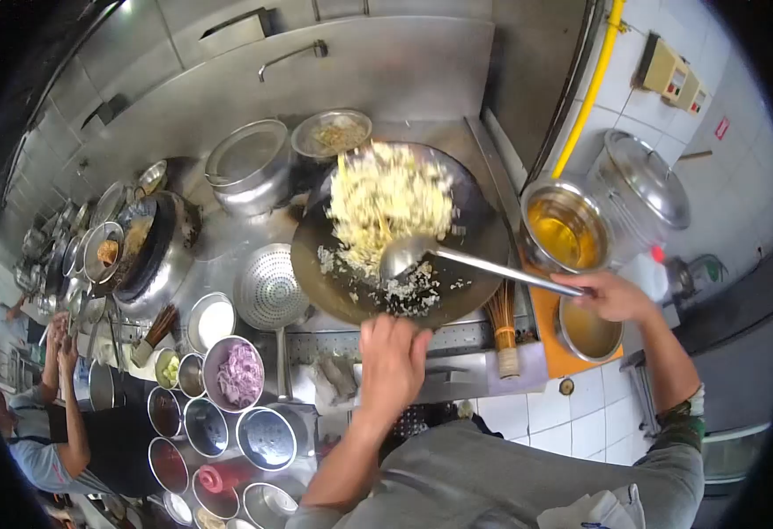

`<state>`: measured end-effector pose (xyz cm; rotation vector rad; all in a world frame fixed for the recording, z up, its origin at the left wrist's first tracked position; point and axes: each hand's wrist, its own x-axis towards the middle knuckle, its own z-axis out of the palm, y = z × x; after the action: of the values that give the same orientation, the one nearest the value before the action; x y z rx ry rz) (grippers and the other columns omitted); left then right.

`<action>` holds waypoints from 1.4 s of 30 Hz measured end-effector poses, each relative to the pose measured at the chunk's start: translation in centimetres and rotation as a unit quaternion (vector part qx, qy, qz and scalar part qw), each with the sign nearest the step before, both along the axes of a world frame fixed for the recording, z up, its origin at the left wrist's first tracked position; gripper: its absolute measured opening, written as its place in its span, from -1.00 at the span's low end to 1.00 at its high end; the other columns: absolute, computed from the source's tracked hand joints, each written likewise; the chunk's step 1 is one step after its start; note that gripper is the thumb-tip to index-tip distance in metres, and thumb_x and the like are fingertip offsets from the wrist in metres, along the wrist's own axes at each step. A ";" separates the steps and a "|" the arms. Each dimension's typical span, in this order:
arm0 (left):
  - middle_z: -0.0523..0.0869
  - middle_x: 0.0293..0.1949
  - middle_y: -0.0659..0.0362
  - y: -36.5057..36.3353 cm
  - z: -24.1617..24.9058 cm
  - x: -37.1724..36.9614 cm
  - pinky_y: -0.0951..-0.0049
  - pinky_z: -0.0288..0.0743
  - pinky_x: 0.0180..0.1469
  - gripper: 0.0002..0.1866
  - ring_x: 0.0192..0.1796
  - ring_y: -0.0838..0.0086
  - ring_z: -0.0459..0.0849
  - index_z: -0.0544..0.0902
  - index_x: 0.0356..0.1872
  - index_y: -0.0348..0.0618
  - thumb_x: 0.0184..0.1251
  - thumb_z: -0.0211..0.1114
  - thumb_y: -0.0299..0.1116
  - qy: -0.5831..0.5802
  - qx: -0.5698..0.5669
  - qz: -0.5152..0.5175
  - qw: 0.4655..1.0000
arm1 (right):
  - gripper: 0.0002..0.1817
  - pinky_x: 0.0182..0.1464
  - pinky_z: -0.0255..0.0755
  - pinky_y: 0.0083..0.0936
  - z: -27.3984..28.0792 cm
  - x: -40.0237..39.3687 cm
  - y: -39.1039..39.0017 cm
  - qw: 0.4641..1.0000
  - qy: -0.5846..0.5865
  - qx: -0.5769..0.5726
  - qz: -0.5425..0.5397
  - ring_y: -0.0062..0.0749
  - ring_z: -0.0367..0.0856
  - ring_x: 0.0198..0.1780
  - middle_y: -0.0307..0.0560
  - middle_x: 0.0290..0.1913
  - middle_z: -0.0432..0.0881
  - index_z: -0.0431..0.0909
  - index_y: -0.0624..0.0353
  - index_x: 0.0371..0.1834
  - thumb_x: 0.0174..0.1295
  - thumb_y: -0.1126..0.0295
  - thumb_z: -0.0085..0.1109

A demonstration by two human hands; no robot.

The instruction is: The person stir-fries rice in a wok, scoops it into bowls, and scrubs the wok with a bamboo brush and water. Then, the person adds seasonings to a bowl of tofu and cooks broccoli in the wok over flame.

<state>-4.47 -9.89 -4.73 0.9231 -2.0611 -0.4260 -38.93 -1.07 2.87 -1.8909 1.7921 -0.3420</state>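
My left hand (392,360) is closed over the near rim of a large dark wok (334,295), its thumb lying on the right side. In my right hand (614,296) is the end of a long metal ladle (501,269), its bowl down inside the wok. A heap of yellow and white food pieces (391,198), blurred by motion, fills the far part of the wok. Smaller white bits (417,291) lie nearer the front, around the ladle's bowl.
Left of the wok lies a perforated strainer (272,286); behind it stands a pot (250,167). Bowls, one of sliced purple onion (239,375), crowd the lower left. To the right are a pot of yellow liquid (567,231) and a bamboo brush (504,339). Another person (43,432) works at far left.
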 end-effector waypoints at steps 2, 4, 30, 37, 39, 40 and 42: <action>0.48 -0.36 -0.03 -2.7 -0.3 -1.1 0.17 0.30 -0.14 -0.89 -0.22 0.04 0.41 0.54 -0.39 -0.26 0.18 0.29 -0.46 0.002 0.004 -0.002 1.000 | -0.42 -0.08 0.49 -0.26 3.0 0.4 -1.3 0.980 -0.092 0.165 -0.056 -0.16 0.65 -0.16 -0.01 -0.08 0.66 0.38 -0.20 0.35 0.23 0.48 0.11; 0.49 -0.34 -0.03 -4.9 -4.6 -1.9 0.19 0.30 -0.13 -0.88 -0.21 0.04 0.42 0.54 -0.38 -0.26 0.18 0.30 -0.44 0.002 0.003 -0.009 1.000 | -0.42 -0.03 0.49 -0.32 -1.3 0.8 -3.9 0.998 -0.021 0.060 -0.018 -0.16 0.64 -0.14 0.00 -0.06 0.64 0.37 -0.30 0.35 0.24 0.45 0.12; 0.54 -0.31 0.02 -9.0 -7.4 -1.8 0.16 0.36 -0.08 -0.86 -0.15 0.07 0.48 0.59 -0.34 -0.22 0.11 0.35 -0.43 -0.031 0.024 0.011 0.999 | -0.40 -0.14 0.54 -0.17 -7.5 -1.2 -5.0 0.990 0.050 -0.133 0.014 0.04 0.64 -0.24 0.15 -0.15 0.63 0.30 -0.34 0.39 0.25 0.38 0.08; 0.57 -0.14 0.04 -6.8 -4.3 0.4 0.19 0.37 0.01 -0.71 -0.01 0.08 0.50 0.61 -0.11 -0.20 0.12 0.36 -0.40 -0.064 0.013 0.057 0.996 | -0.39 -0.19 0.55 -0.15 -6.8 -0.8 -10.0 0.987 0.147 -0.051 0.039 0.04 0.66 -0.26 0.11 -0.09 0.65 0.33 -0.22 0.37 0.21 0.50 0.06; 0.57 -0.04 0.05 -6.6 -3.1 1.3 0.19 0.36 0.05 -0.64 0.05 0.09 0.50 0.59 -0.01 -0.21 0.14 0.36 -0.37 -0.100 0.024 0.076 0.992 | -0.39 -0.22 0.53 -0.16 -6.6 -4.4 -8.1 0.997 0.051 -0.024 0.058 0.05 0.62 -0.31 0.10 -0.21 0.64 0.31 -0.27 0.38 0.24 0.45 0.07; 0.57 -0.03 0.04 -6.8 -2.7 0.9 0.19 0.36 0.05 -0.64 0.05 0.09 0.50 0.59 -0.01 -0.21 0.16 0.36 -0.35 -0.093 0.025 0.061 0.993 | -0.42 -0.20 0.51 -0.19 -6.3 -3.5 -9.1 0.998 0.044 -0.024 0.038 0.05 0.60 -0.27 0.11 -0.23 0.63 0.33 -0.32 0.36 0.26 0.41 0.09; 0.58 -0.15 0.00 -7.7 -3.4 -0.8 0.18 0.37 0.00 -0.72 -0.03 0.06 0.51 0.58 -0.11 -0.23 0.20 0.32 -0.33 -0.086 0.004 0.024 0.996 | -0.43 -0.18 0.51 -0.21 -7.7 -0.5 -12.2 0.994 0.080 -0.073 0.032 0.04 0.60 -0.25 0.12 -0.22 0.63 0.36 -0.33 0.34 0.25 0.44 0.09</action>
<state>-5.28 -17.61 -8.15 1.0428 -2.1881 -0.3384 -39.43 -13.24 -4.80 -2.1268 1.8475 -0.3132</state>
